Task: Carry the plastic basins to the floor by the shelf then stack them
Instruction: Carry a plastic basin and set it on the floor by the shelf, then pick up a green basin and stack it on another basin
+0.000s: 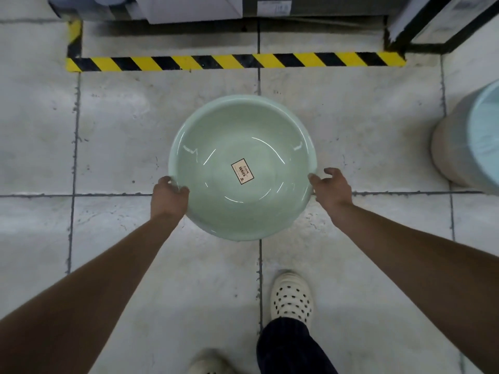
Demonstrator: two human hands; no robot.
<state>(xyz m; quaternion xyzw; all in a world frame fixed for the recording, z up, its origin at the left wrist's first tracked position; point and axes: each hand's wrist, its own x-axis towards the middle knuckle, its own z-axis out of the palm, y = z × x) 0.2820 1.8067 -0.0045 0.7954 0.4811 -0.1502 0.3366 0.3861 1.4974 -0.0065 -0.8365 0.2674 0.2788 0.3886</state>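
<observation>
A pale green round plastic basin (264, 130) with a small label in its bottom is held level over the tiled floor, in the middle of the view. My left hand (168, 197) grips its left rim, thumb over the edge. My right hand (330, 188) holds the right rim with the thumb on the edge and the fingers loosely curled outside. At the right edge stands a stack of upturned basins (469, 141), cream and pale blue, partly cut off by the frame.
A yellow-and-black hazard tape line (235, 62) runs across the floor ahead. Behind it is the foot of a shelf with boxes (194, 9), and a black metal frame (432, 36) at the upper right. My feet in white clogs (291, 295) are below.
</observation>
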